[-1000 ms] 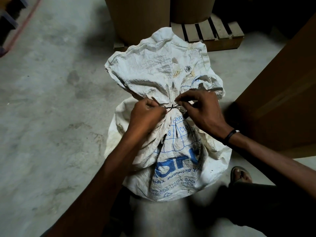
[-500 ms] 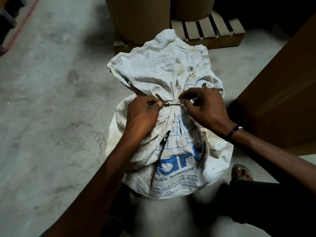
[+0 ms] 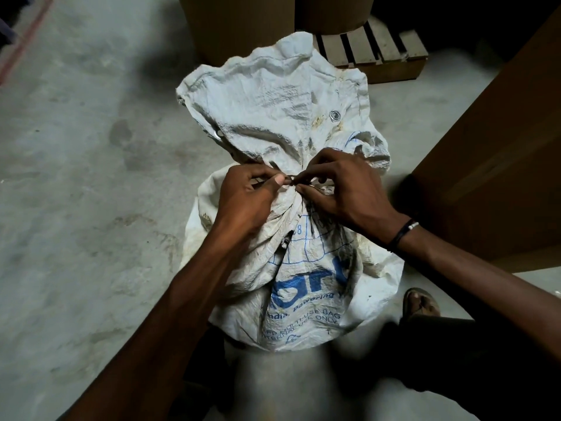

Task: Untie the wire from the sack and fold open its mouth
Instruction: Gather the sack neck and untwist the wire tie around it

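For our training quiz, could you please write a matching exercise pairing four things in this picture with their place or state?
Things:
1. sack
2. wire
3. pallet
4. wristband

Place or state:
A. behind the sack, under brown drums
B. on the right arm
C. pinched between left hand and right hand
D. standing on the floor, neck bunched

Pairs: 1-D, 2-C, 3-A, 4-B
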A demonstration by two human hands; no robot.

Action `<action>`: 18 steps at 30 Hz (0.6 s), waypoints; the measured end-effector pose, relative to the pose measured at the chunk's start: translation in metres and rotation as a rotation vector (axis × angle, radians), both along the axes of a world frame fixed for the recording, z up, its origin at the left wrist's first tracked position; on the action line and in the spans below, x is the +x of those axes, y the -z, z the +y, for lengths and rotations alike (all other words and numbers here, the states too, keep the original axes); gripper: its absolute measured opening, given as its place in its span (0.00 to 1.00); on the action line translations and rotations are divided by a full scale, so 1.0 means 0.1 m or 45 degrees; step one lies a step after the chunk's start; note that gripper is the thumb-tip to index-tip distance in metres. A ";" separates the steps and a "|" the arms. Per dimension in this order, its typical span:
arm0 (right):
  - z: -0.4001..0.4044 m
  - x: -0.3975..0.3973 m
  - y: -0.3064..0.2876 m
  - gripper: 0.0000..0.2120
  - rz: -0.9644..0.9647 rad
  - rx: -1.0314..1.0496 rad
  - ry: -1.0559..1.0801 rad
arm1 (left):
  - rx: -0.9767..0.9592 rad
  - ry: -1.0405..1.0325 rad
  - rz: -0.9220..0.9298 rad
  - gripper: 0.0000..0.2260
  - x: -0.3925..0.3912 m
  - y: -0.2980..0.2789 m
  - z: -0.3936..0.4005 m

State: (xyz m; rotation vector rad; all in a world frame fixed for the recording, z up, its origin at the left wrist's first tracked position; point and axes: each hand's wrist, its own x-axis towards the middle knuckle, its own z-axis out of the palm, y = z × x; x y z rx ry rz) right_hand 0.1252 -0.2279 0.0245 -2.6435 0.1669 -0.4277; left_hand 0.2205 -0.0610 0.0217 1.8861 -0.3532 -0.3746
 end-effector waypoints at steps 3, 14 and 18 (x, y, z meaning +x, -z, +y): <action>0.00 0.00 -0.02 0.09 0.050 -0.077 0.057 | 0.021 0.042 -0.062 0.04 -0.02 -0.02 -0.01; -0.03 0.05 0.15 0.06 0.186 0.096 -0.018 | 0.350 0.079 -0.309 0.05 0.04 0.03 -0.05; -0.12 0.07 0.12 0.09 0.283 0.299 -0.065 | 0.315 0.055 -0.254 0.03 0.04 0.04 -0.05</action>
